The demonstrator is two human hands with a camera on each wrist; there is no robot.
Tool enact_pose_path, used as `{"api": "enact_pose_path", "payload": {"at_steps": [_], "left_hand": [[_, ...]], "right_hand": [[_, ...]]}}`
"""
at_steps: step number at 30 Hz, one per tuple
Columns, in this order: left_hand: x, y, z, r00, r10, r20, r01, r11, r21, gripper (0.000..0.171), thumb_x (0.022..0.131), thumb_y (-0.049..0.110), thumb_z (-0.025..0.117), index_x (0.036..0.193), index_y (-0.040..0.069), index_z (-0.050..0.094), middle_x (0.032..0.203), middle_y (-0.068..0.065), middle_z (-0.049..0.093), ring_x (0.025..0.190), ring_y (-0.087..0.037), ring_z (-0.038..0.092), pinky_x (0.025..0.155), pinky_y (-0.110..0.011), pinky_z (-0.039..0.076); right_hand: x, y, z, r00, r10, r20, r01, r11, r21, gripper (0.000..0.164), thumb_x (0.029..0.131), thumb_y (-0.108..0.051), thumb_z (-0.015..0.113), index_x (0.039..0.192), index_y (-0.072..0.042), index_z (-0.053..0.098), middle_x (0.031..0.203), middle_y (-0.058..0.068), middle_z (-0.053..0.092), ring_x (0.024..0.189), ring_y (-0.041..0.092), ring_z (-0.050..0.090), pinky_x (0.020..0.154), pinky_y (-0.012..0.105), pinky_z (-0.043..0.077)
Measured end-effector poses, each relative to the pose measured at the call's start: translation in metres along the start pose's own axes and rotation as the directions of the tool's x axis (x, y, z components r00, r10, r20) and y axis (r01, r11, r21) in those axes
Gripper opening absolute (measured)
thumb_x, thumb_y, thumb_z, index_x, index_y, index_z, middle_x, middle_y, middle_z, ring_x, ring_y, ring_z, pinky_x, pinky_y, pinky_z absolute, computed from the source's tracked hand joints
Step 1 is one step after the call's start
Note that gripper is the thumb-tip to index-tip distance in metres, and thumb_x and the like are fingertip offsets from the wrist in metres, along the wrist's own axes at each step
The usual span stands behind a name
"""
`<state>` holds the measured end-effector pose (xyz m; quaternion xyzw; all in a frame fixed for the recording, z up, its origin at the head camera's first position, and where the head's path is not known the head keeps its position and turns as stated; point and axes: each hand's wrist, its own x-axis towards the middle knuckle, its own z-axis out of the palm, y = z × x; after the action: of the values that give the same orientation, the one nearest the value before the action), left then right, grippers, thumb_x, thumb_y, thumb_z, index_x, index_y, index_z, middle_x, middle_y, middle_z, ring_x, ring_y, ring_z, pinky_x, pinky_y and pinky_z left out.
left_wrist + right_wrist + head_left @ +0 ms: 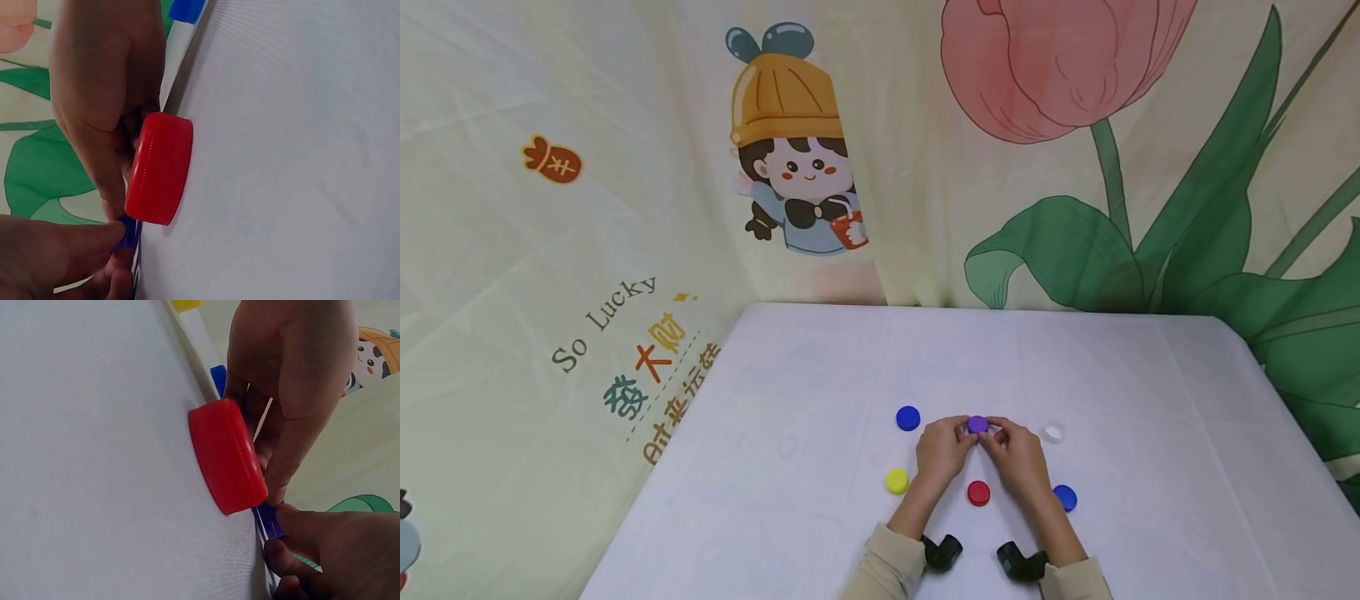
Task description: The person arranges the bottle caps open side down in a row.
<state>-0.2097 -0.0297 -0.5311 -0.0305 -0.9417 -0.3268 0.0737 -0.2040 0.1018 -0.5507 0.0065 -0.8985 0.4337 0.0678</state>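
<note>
Between my two hands is a purple bottle cap (977, 425), near the middle of the table. My left hand (942, 450) pinches its left side with thumb and fingers. From the other side, my right hand (1018, 457) pinches it too. In both wrist views the purple cap (127, 232) is a small dark patch, mostly hidden by the fingers and a red cap. That red bottle cap (978, 493) lies on the table between my forearms, nearer to me, and looms large in the right wrist view.
A blue cap (907, 418) and a yellow cap (897, 481) lie left of my hands. To the right are a clear white cap (1053, 432) and another blue cap (1065, 498), partly behind my right forearm. A white cloth covers the table (1150, 383); a printed curtain (910, 208) hangs behind.
</note>
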Motion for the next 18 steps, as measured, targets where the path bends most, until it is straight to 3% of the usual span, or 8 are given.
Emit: {"api": "enact_pose_path", "payload": {"at_steps": [12, 15, 18], "left_hand": [[0.0, 0.002, -0.001, 0.999, -0.043, 0.027, 0.041, 0.998, 0.056, 0.035, 0.076, 0.025, 0.076, 0.107, 0.012, 0.07, 0.056, 0.01, 0.046, 0.051, -0.006, 0.043, 0.046, -0.022, 0.033], [-0.001, 0.006, -0.005, 0.998, -0.049, 0.035, 0.047, 0.997, 0.062, 0.038, 0.075, 0.025, 0.076, 0.11, 0.012, 0.069, 0.056, 0.01, 0.046, 0.052, -0.006, 0.042, 0.046, -0.022, 0.034], [0.001, 0.016, -0.011, 1.0, -0.004, 0.013, 0.004, 1.0, 0.027, 0.035, 0.077, 0.022, 0.074, 0.11, 0.012, 0.069, 0.058, 0.01, 0.048, 0.052, -0.006, 0.043, 0.047, -0.022, 0.035]], "right_hand": [[0.0, -0.002, -0.005, 1.0, -0.001, 0.021, 0.001, 1.0, -0.003, 0.039, 0.083, -0.016, 0.07, 0.119, -0.003, 0.061, 0.068, 0.0, 0.054, 0.059, 0.013, 0.044, 0.052, 0.026, 0.035], [-0.002, -0.007, -0.015, 1.0, 0.006, 0.018, -0.006, 1.0, 0.014, 0.038, 0.083, -0.015, 0.069, 0.119, -0.004, 0.061, 0.07, 0.0, 0.055, 0.06, 0.013, 0.044, 0.052, 0.024, 0.037], [-0.002, -0.013, -0.032, 0.999, -0.029, -0.031, 0.029, 0.999, 0.029, 0.033, 0.082, -0.014, 0.07, 0.114, -0.006, 0.064, 0.07, 0.0, 0.056, 0.059, 0.012, 0.044, 0.05, 0.023, 0.036]]}}
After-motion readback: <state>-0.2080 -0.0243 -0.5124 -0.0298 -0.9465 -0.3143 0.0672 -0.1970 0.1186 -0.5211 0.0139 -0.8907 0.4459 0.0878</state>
